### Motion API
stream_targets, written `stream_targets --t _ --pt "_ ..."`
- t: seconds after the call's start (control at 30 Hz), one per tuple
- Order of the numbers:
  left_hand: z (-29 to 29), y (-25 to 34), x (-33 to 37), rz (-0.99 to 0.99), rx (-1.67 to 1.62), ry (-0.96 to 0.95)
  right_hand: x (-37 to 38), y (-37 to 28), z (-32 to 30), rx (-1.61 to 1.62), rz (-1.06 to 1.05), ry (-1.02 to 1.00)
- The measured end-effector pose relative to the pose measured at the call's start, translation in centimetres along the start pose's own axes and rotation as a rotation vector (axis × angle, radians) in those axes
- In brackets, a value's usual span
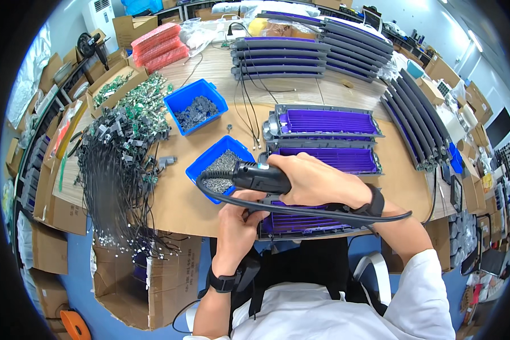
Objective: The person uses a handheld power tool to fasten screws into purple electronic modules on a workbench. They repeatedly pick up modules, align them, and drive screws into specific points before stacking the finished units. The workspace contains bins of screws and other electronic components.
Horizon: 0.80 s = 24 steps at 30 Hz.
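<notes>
My right hand (317,178) is wrapped round a black corded electric screwdriver (262,177), held level over the left ends of the grey-and-purple slatted housings. Its cable (306,211) loops below my right wrist. Close beneath the tool, my left hand (238,224) has its fingers pinched together at the left end of the nearest housing (300,224). Whatever is between those fingers is hidden. Behind it lie a second housing (323,161) and a third (328,122). A blue bin (191,168) of small screws sits just beyond my left hand, partly covered by the tool.
Another blue bin (173,109) holds small grey parts. Left lies a heap of black wires (110,187) with green circuit boards (147,93). Stacked housings stand at the back (280,56) and right (416,122). A cardboard box (175,289) is below the table's front edge.
</notes>
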<state>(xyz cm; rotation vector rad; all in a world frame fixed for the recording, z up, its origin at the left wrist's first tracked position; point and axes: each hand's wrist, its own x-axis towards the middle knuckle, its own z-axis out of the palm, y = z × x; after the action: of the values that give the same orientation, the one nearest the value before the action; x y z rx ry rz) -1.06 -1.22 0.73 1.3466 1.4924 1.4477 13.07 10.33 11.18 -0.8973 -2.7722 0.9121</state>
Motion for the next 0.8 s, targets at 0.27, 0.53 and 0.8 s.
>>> stream_targets --t 0.27,0.53,0.8 --pt "-0.6 -0.9 -0.4 0.100 0.046 -0.013 -0.6 -3.4 -4.5 0.607 -0.064 0.500" --pt "-0.3 -0.1 -0.4 0.125 0.111 0.029 3.1 -3.3 0.0 0.954 -0.481 0.748" --pt "-0.7 0.2 -0.4 0.118 0.124 0.026 5.8 -1.8 2.5 1.088 -0.550 0.750"
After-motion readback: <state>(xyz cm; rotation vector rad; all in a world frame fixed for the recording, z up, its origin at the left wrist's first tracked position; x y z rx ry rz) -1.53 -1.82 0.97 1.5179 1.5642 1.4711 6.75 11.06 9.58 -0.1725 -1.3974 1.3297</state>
